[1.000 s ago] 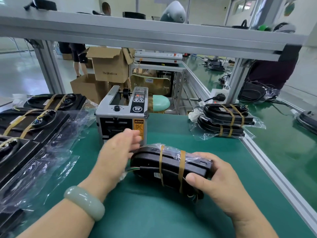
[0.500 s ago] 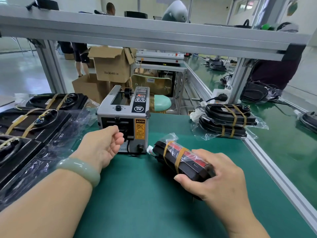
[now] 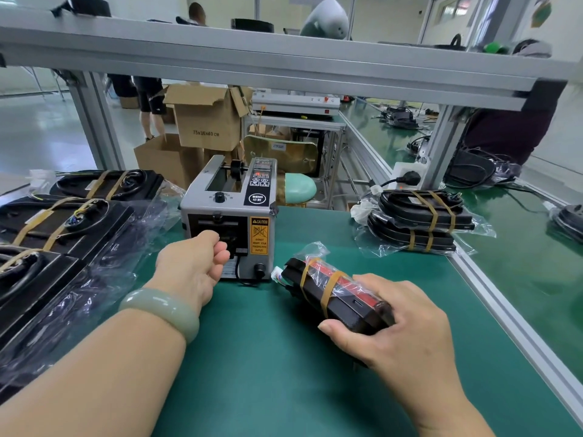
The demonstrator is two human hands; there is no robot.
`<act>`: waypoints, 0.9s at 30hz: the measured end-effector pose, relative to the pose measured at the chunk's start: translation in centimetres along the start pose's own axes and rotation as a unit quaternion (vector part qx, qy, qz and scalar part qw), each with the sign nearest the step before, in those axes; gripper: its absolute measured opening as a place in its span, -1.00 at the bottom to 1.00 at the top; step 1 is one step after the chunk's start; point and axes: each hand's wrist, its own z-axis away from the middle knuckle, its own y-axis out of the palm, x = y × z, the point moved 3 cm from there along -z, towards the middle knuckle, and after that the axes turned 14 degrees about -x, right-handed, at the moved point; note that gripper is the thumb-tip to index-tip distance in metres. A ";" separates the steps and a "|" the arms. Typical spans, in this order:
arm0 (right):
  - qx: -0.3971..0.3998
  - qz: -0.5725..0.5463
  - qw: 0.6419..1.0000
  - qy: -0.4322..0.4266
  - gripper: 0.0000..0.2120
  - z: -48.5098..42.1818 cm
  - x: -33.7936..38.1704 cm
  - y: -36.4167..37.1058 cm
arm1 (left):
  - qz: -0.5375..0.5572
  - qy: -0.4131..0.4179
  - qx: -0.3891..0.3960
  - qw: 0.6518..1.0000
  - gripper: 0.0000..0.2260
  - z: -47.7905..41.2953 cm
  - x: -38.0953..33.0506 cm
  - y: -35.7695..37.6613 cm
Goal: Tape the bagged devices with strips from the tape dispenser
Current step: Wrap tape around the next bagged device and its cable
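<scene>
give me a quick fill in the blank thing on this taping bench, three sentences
1. The left hand, at the front outlet of the tape dispenser, wears a pale ____ bracelet.
2. The right hand grips a bagged device bound by ____ tan tape strips.
3. The stack of taped devices lies to the ____ of the tape dispenser.
Missing words: green; two; right.

The grey metal tape dispenser has a black panel and an orange caution label. The black device in clear plastic bag shows a red stripe and tan bands. The flat table mat is dark green.
</scene>
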 end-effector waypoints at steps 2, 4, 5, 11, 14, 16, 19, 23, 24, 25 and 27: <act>0.002 -0.007 1.000 0.011 -0.59 0.0 0.0 0.0 | 0.009 -0.008 0.016 1.000 -0.88 0.0 0.3 -0.4; 0.009 -0.004 1.000 0.008 -0.60 0.1 0.0 0.2 | 0.016 -0.026 0.037 0.999 -0.85 0.2 0.3 -0.5; 0.012 0.002 1.000 0.003 -0.60 0.2 0.1 0.3 | 0.017 -0.039 0.049 0.998 -0.84 0.5 0.3 -0.5; 0.005 0.016 1.000 -0.014 -0.58 0.2 0.4 0.3 | 0.029 -0.077 0.061 0.995 -0.83 1.2 -0.8 0.3; 0.003 0.017 1.000 -0.019 -0.58 0.2 0.5 0.3 | 0.026 -0.068 0.037 0.997 -0.85 1.0 -1.0 0.4; 0.005 0.022 1.000 -0.020 -0.57 0.3 0.5 0.3 | 0.024 -0.059 0.026 0.998 -0.88 0.7 -1.0 0.6; 0.005 0.021 1.000 -0.009 -0.56 0.2 0.4 0.3 | 0.021 -0.043 -0.012 0.999 -0.90 0.2 -0.7 0.9; 0.009 0.019 1.000 0.006 -0.56 0.3 0.3 0.3 | 0.026 -0.017 -0.045 0.999 -0.89 0.1 -0.6 1.0; 0.010 0.017 1.000 0.012 -0.57 0.3 0.2 0.3 | 0.026 -0.021 -0.037 0.999 -0.93 0.4 -0.6 0.9; 0.010 0.016 1.000 0.017 -0.57 0.3 0.2 0.2 | 0.030 -0.031 -0.020 0.999 -0.91 0.9 -0.5 0.7; 0.011 0.013 1.000 0.021 -0.56 0.3 0.2 0.2 | 0.049 -0.060 0.038 0.996 -0.84 2.4 -0.4 -0.1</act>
